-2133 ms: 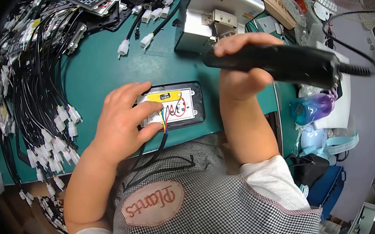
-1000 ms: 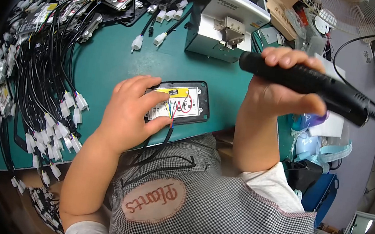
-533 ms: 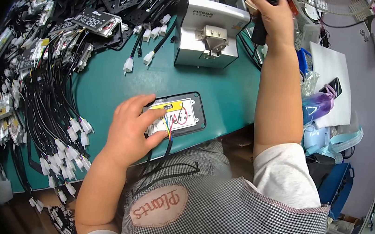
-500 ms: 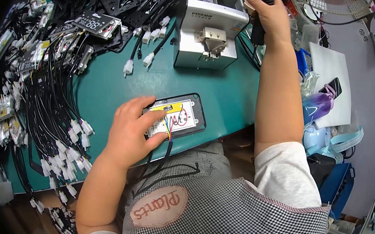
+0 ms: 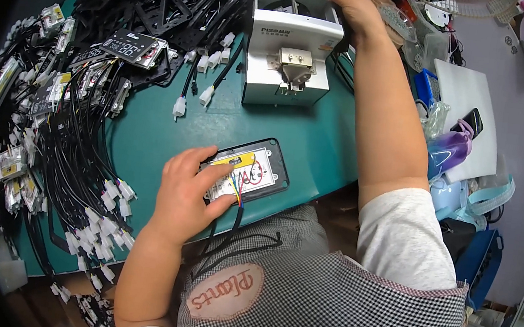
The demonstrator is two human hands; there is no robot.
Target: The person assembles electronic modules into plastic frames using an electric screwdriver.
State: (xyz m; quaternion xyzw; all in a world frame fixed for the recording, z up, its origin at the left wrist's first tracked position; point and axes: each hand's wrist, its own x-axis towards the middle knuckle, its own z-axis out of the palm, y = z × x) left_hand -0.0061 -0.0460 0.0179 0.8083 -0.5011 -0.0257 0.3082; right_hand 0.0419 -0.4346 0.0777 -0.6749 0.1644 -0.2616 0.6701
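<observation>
Right hand (image 5: 361, 19) shifted toward white machine (image 5: 293, 40), fingers cropped, grip unclear, left hand (image 5: 187, 195), fingers apart, partly hiding board (image 5: 263, 173)

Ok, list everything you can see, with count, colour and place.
Open case: one, black, table front
Circuit board: one, mostly white, in case
Machine: one, silver-white, behind case
Frames: many, black, top left
Display modules: several, black, left
Cables: many, black, white-plugged, left
Tabletop: one, green, centre
Sheet: one, white, right
Phone: one, black, on sheet
Bottle: one, purple-blue, right
Box: one, blue, lower right
Clutter: many, mixed, right
Apron: one, black-white check, bottom
Left hand: one, bare, on case
Right hand: one, bare, by machine's top right
</observation>
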